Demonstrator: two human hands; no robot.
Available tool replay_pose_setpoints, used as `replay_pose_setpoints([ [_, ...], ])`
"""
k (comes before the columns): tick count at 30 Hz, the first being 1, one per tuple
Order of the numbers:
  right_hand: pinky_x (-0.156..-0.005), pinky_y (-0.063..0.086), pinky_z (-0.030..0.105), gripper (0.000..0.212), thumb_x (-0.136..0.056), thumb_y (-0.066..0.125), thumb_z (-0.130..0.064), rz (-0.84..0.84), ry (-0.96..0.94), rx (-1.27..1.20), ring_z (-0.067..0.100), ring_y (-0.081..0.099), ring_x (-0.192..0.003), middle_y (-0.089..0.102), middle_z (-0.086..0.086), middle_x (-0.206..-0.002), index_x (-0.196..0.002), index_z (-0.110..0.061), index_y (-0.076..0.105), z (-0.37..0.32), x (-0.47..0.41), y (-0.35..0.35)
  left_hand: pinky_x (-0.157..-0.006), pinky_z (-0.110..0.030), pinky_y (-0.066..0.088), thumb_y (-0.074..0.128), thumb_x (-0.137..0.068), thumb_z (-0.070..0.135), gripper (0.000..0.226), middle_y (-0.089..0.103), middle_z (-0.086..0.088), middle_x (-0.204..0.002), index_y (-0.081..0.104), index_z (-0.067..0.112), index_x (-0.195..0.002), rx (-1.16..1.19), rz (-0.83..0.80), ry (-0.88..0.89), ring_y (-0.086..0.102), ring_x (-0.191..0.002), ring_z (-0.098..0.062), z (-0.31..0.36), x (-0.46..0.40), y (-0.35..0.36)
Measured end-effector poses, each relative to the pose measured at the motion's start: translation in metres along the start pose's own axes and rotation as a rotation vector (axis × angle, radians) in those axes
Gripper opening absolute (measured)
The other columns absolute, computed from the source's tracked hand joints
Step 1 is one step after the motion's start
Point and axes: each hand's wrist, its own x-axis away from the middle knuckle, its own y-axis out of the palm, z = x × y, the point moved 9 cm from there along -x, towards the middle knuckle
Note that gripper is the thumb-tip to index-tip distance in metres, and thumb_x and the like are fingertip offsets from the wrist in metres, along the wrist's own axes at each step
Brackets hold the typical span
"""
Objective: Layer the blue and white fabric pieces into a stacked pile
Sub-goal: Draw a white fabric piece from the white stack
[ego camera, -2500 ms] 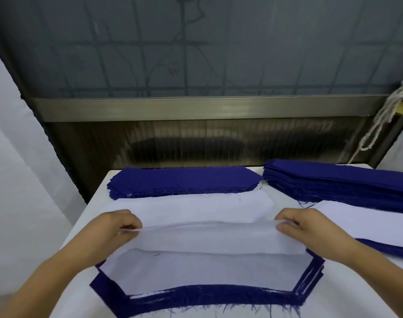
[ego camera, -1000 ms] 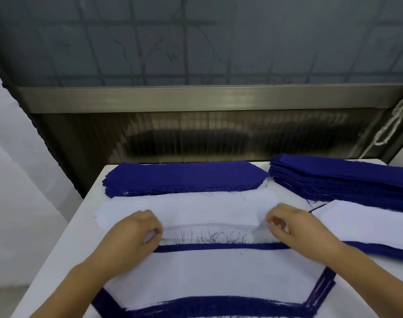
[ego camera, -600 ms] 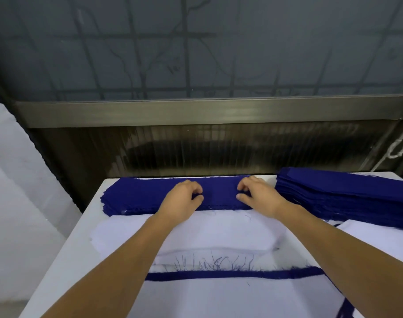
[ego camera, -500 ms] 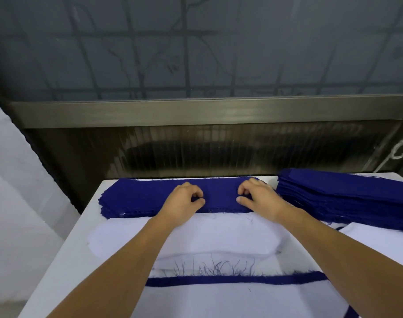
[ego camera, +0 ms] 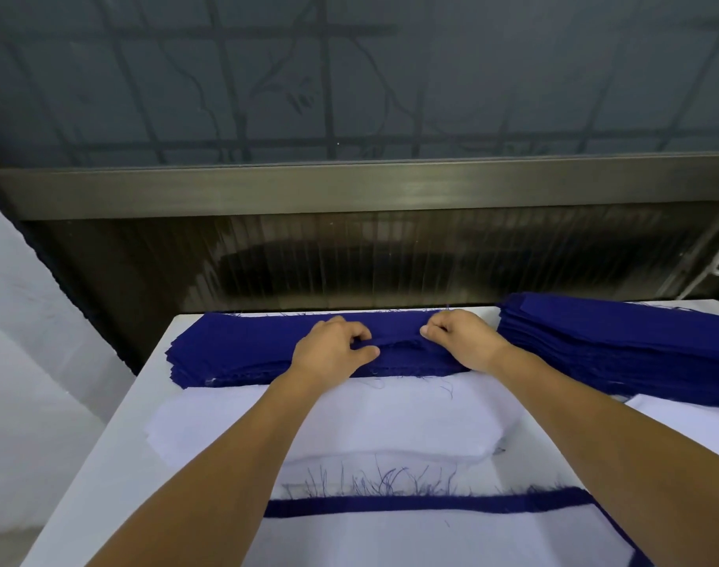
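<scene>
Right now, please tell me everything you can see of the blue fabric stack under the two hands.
The blue fabric stack is a low pile of many thin, dark blue woven pieces, long with angled ends, their edges frayed with loose threads. It lies flat at the far edge of the white table, just behind a white fabric stack. The left hand and right hand pinch its top piece near the middle, raising a small wrinkle between them.

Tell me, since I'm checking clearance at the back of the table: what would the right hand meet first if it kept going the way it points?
Probably nothing on the table: the right hand points away, over the blue stack, toward the dark ribbed panel. Depth is unclear.
</scene>
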Motion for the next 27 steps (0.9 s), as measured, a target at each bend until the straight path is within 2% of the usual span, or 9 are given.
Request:
replay_pose_setpoints([
  [3,-0.070,0.048,0.026,0.034,-0.100,0.047,-0.037,0.025,-0.001,0.013,0.017,0.060,-0.080,0.064,0.001,-0.082,-0.085,-0.012,0.064,-0.002,0.003,-0.001,-0.076,-0.027,0.050,0.052,-0.097,0.037,0.024,0.064,0.008,-0.109,0.066,0.027,-0.115,0.033,0.000,0.008,0.056,-0.093,-0.009,-0.001,-0.002,-0.002],
  [5,-0.067,0.046,0.024,0.032,-0.099,0.047,-0.041,0.022,-0.001,0.025,0.015,0.059,-0.080,0.062,-0.004,-0.080,-0.082,-0.019,0.062,-0.005,0.006,-0.001,-0.080,-0.031,0.054,0.050,-0.099,0.033,0.023,0.067,0.007,-0.104,0.068,0.026,-0.112,0.051,-0.013,-0.015,0.060,-0.090,-0.010,-0.004,-0.004,-0.002],
  [9,-0.061,0.043,0.023,0.032,-0.088,0.054,-0.061,0.015,-0.016,0.068,0.008,0.057,-0.071,0.061,-0.009,-0.075,-0.080,-0.030,0.057,-0.021,0.012,-0.003,-0.070,-0.030,0.053,0.059,-0.094,0.034,0.016,0.067,0.006,-0.090,0.070,0.024,-0.100,0.036,0.022,-0.096,0.060,-0.081,-0.011,-0.008,-0.009,-0.002],
  [12,-0.069,0.049,0.027,0.023,-0.096,0.050,-0.048,0.038,-0.105,0.160,0.010,0.059,-0.080,0.064,-0.009,-0.089,-0.091,-0.027,0.059,-0.039,0.015,0.001,-0.070,-0.030,0.053,0.065,-0.090,0.034,0.013,0.066,0.005,-0.091,0.067,0.025,-0.100,0.029,0.023,-0.132,0.060,-0.081,-0.012,-0.010,-0.012,0.001],
  [15,-0.076,0.046,0.026,0.023,-0.103,0.041,-0.032,0.108,-0.124,0.242,0.015,0.059,-0.089,0.065,-0.002,-0.100,-0.097,-0.021,0.060,-0.045,0.016,0.000,-0.077,-0.033,0.055,0.068,-0.088,0.032,0.014,0.066,0.005,-0.095,0.068,0.025,-0.100,0.078,-0.011,-0.141,0.060,-0.086,-0.014,-0.012,-0.014,0.004],
  [19,-0.071,0.051,0.027,0.023,-0.096,0.050,-0.047,0.078,-0.109,0.158,0.009,0.060,-0.082,0.065,-0.008,-0.091,-0.099,-0.027,0.061,-0.046,0.018,0.001,-0.081,-0.032,0.055,0.070,-0.087,0.029,0.015,0.066,0.005,-0.097,0.068,0.025,-0.100,0.119,-0.047,-0.157,0.060,-0.089,-0.013,-0.014,-0.018,0.006],
  [23,-0.079,0.052,0.029,0.022,-0.102,0.042,-0.033,0.106,-0.153,0.312,0.014,0.060,-0.092,0.065,-0.004,-0.104,-0.107,-0.022,0.061,-0.054,0.017,0.002,-0.084,-0.032,0.055,0.073,-0.084,0.026,0.009,0.068,0.002,-0.097,0.067,0.025,-0.091,0.158,-0.059,-0.175,0.061,-0.089,-0.013,-0.015,-0.019,0.008],
  [25,-0.078,0.051,0.028,0.023,-0.103,0.040,-0.028,0.111,-0.133,0.287,0.016,0.061,-0.091,0.066,-0.001,-0.103,-0.105,-0.020,0.061,-0.052,0.015,0.001,-0.083,-0.033,0.055,0.076,-0.081,0.032,0.014,0.067,0.002,-0.095,0.066,0.024,-0.087,0.185,-0.087,-0.190,0.061,-0.088,-0.014,-0.016,-0.019,0.009],
  [27,-0.077,0.051,0.026,0.020,-0.102,0.044,-0.025,0.100,-0.122,0.240,0.015,0.061,-0.089,0.067,0.000,-0.103,-0.108,-0.020,0.062,-0.050,0.014,0.001,-0.077,-0.032,0.053,0.077,-0.074,0.048,0.029,0.067,0.004,-0.088,0.068,0.022,-0.084,0.252,-0.128,-0.223,0.060,-0.085,-0.013,-0.017,-0.018,0.011],
])
